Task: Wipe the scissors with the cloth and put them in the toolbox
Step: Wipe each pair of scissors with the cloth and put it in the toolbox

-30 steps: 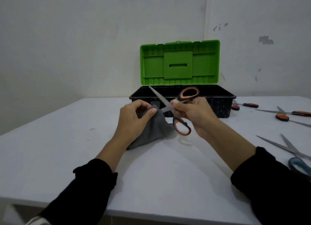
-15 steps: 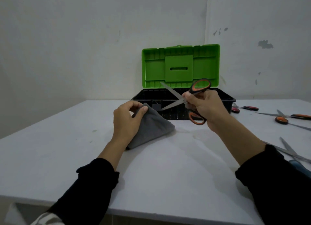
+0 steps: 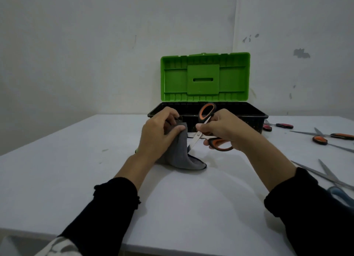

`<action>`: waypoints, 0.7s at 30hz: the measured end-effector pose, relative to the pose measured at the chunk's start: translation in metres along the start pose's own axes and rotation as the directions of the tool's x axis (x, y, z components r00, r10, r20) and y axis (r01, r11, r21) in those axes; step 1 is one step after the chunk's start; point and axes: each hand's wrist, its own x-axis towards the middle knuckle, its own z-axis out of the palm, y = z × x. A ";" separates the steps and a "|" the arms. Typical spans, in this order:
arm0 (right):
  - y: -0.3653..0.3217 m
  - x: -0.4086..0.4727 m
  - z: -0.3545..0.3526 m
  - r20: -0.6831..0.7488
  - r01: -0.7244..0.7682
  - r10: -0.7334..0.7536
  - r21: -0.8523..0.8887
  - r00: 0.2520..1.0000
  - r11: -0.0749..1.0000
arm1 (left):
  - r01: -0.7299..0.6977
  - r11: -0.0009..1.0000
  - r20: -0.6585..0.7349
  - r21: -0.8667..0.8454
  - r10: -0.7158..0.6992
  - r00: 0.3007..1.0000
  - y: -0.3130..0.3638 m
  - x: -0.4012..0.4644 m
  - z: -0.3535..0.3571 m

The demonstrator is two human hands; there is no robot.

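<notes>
1. The white table (image 3: pixel 72 160) is carrying everything; its right side is strewn with other scissors (image 3: pixel 333 136), some open, so a right sleeve sweeping back could be catching a blade or knocking a pair off the edge
2. The toolbox (image 3: pixel 229 117) is standing at the far middle with its green lid (image 3: pixel 205 75) upright; the black tray is waiting just behind both hands, and a careless lift of the tool could be striking its near wall instead of clearing it
3. The grey cloth (image 3: pixel 182 152) is hanging from the left hand (image 3: pixel 157 135), lower hem resting on the table; thumb and curled fingers are pinching its upper fold, and a thin fold could be letting an edge bite through to skin
4. The right hand (image 3: pixel 228 131) is gripping the orange-handled scissors (image 3: pixel 201 135) near the pivot, fingers curled round the handles, not through the loops, so the grip could be slipping
5. The blades are standing spread, tips buried in the cloth just left of the pivot; pulling them through fast could be snagging the fabric or nicking the left thumb
</notes>
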 end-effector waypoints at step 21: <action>0.010 0.005 0.013 -0.113 0.349 -0.386 -0.255 0.916 0.902 | 0.144 0.973 0.118 -0.182 -0.124 0.985 0.009 -0.001 0.001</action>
